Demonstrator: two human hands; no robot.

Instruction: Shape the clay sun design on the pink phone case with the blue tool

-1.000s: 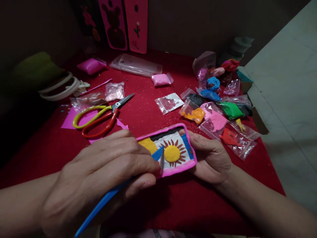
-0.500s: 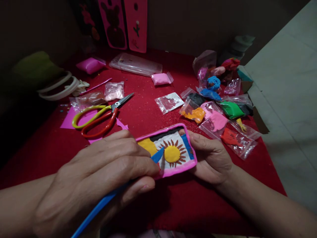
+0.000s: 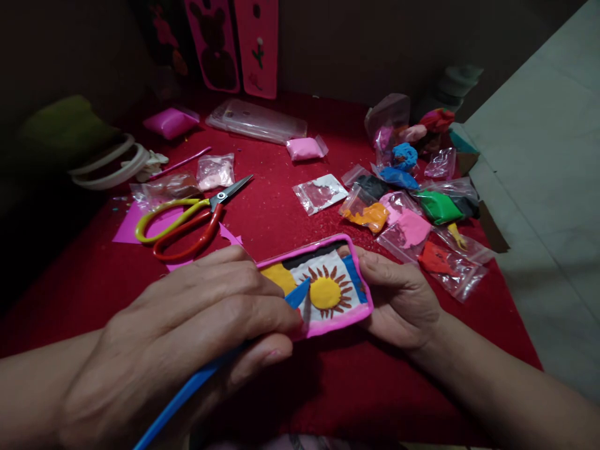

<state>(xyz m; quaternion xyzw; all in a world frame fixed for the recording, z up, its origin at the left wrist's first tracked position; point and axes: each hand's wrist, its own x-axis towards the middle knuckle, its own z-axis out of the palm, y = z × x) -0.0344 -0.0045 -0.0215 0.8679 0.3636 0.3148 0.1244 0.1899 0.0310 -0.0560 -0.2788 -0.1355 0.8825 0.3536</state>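
Observation:
My left hand (image 3: 187,325) is closed around a blue tool (image 3: 182,395), whose pointed tip lies over the white part of a decorated phone case (image 3: 300,265), just left of a yellow sun disc (image 3: 325,293) with brown rays. A pink rim borders the case, with yellow, black, white and blue areas inside it. My right hand (image 3: 403,300) grips the right end of the case, thumb at the upper right edge, the other fingers mostly hidden beneath. The left part of the case is hidden behind my left hand.
Scissors (image 3: 213,206) lie open at the left on the red cloth (image 3: 267,187), near pink sheet pieces (image 3: 145,224) and white rings (image 3: 117,167). Bags of coloured clay (image 3: 412,228) spread at the right. Clear cases (image 3: 257,120) lie behind; decorated cases (image 3: 257,50) stand at the back.

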